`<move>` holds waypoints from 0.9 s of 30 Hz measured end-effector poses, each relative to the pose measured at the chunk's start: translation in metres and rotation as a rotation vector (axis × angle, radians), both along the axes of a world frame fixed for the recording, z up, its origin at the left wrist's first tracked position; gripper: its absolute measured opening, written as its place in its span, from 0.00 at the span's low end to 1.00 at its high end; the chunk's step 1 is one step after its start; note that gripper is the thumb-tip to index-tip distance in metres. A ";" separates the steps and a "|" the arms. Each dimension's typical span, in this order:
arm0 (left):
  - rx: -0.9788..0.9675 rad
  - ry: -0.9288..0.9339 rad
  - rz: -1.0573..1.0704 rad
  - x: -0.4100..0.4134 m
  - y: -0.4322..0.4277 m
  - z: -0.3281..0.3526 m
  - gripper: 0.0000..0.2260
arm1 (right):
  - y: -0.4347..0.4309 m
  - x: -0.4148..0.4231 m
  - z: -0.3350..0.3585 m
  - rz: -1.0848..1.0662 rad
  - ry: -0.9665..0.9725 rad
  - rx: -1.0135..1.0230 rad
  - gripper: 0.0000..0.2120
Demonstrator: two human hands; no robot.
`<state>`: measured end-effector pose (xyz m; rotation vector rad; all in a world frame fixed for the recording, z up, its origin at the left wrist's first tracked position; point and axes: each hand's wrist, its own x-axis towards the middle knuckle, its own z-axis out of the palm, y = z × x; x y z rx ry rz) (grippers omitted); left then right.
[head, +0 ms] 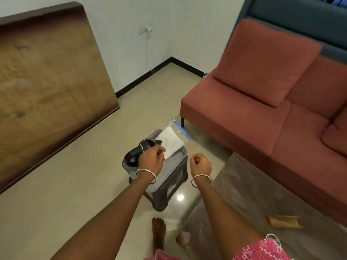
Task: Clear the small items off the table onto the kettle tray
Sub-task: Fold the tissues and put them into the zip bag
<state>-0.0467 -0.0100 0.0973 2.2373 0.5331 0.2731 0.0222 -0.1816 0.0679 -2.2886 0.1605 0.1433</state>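
Note:
My left hand (151, 159) pinches the near corner of a clear zip bag (173, 140) with a blue seal and white contents, holding it over the grey tray (169, 173). A black kettle (139, 152) stands at the tray's left end, partly hidden by that hand. The tray rests on a small dark stool (169, 194). My right hand (200, 164) hovers just right of the tray with fingers curled, and something thin and pale seems pinched at its fingertips; I cannot make out what.
A glass-topped table (262, 203) lies at the lower right with a brown object (283, 221) on it. A red sofa (262, 109) stands behind it. A large wooden board (47, 81) leans on the left wall. My bare foot (158, 233) is on the tiled floor.

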 end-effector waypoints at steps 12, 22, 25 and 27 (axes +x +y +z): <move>0.019 0.133 -0.041 0.159 0.085 -0.039 0.08 | 0.055 0.160 -0.044 -0.005 0.224 -0.129 0.15; -0.110 0.358 -0.164 0.250 0.108 -0.125 0.16 | 0.097 0.225 -0.131 -0.068 0.464 -0.122 0.36; -0.157 0.395 -0.226 0.259 0.110 -0.142 0.17 | 0.109 0.228 -0.150 -0.141 0.419 -0.138 0.23; -0.185 0.416 -0.245 0.263 0.113 -0.147 0.17 | 0.115 0.229 -0.151 -0.198 0.340 -0.112 0.10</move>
